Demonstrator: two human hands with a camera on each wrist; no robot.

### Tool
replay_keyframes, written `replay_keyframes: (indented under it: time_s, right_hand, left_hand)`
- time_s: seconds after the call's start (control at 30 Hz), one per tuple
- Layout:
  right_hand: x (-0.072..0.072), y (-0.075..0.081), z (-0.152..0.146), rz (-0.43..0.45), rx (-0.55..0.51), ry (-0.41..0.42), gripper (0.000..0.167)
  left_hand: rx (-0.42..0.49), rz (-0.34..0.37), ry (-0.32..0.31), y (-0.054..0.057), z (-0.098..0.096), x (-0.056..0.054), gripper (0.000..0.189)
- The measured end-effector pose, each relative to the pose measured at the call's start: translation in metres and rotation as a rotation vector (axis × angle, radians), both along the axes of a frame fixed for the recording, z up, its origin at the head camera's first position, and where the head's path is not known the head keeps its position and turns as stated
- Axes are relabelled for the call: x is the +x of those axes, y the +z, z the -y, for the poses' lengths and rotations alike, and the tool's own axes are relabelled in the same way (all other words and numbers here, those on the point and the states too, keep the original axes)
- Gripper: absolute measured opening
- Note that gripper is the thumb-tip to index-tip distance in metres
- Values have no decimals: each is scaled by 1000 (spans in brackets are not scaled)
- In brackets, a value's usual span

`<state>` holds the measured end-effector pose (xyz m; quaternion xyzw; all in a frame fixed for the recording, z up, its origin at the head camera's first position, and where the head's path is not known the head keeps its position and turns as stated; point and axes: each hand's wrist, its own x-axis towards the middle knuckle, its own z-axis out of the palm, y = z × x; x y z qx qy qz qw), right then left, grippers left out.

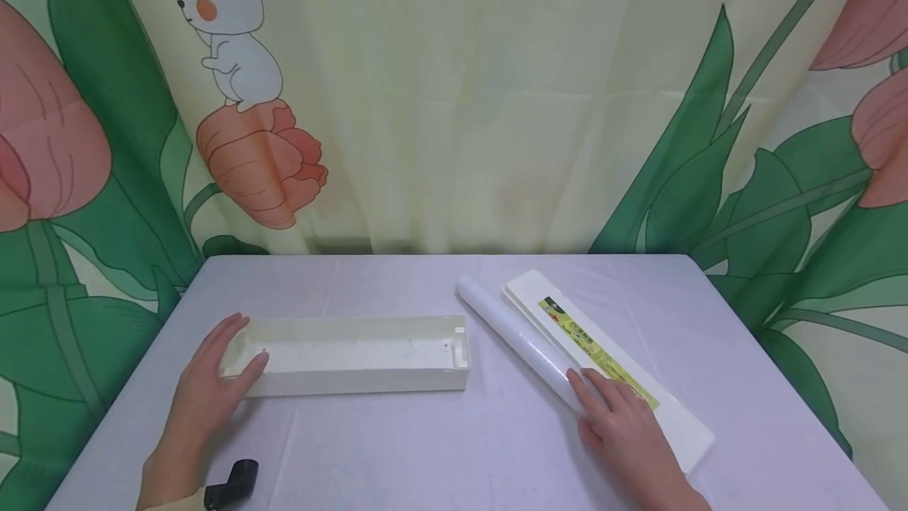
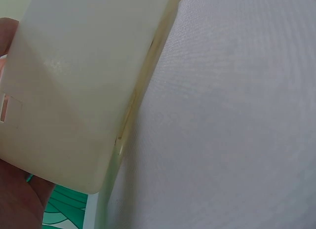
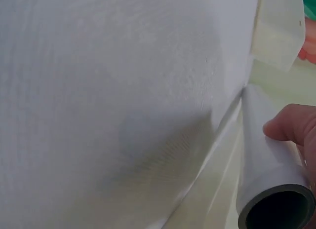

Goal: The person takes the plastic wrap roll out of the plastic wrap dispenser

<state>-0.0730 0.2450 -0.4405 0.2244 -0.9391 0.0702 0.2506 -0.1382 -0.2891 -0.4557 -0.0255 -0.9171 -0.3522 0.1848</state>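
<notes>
My left hand [image 1: 209,378] grips the left end of a long, white, open plastic box [image 1: 355,382], thumb over the front wall and fingers along the end. Its inside shows small dark specks and a fitting at the right end. Filling much of the left wrist view is the box's outer wall [image 2: 84,86]. To the right, my right hand [image 1: 627,436] holds the near part of a white roll of plastic film [image 1: 518,335], which lies slanted. In the right wrist view, the thumb presses on the roll [image 3: 259,152], whose hollow, dark-rimmed end faces the camera.
Beside the roll lies a long white lid [image 1: 684,432] with a yellow-green label [image 1: 596,345], partly covered by the right hand. A white cloth covers the table [image 1: 397,456]. Behind it hangs a curtain [image 1: 454,101] printed with flowers and a rabbit.
</notes>
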Motion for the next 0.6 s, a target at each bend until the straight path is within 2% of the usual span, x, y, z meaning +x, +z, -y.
replay_keyframes:
  time_s: [0.6]
  right_hand:
    - [5,-3,9,99,51,-54,67]
  left_hand:
    - [-4,7,12,2,-1,1,61]
